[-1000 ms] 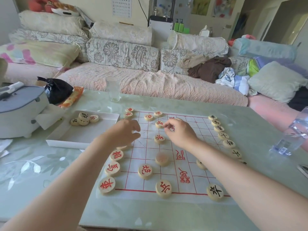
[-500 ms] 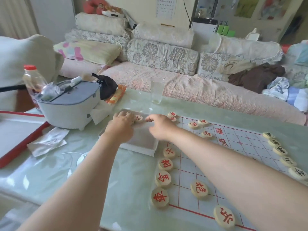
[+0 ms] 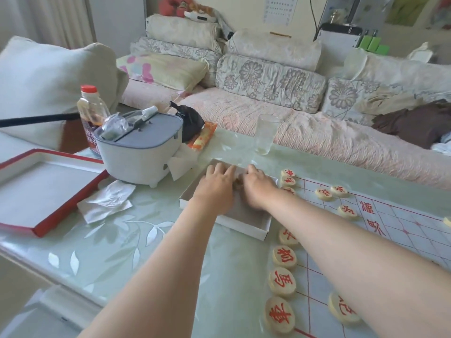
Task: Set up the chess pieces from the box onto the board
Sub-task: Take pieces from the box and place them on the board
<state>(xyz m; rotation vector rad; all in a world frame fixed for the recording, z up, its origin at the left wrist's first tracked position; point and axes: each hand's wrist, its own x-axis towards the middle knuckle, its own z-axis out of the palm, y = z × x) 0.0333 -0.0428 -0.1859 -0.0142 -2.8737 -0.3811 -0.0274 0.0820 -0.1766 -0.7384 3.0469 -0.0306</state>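
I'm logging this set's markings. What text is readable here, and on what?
"車" on the nearest piece.
"馬" on the piece behind it.
"相" on the third piece.
"炮" on the piece right of those.
"漢界", seemingly, on the board.
Bottle label and wall chart: too blurred to read.

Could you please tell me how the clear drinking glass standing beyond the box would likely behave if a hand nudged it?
The glass is tall, narrow and looks nearly empty, so a push near its rim would probably tip it. It stands on the glossy table, so a low push might slide it instead. If it is real glass, a fall could break it.
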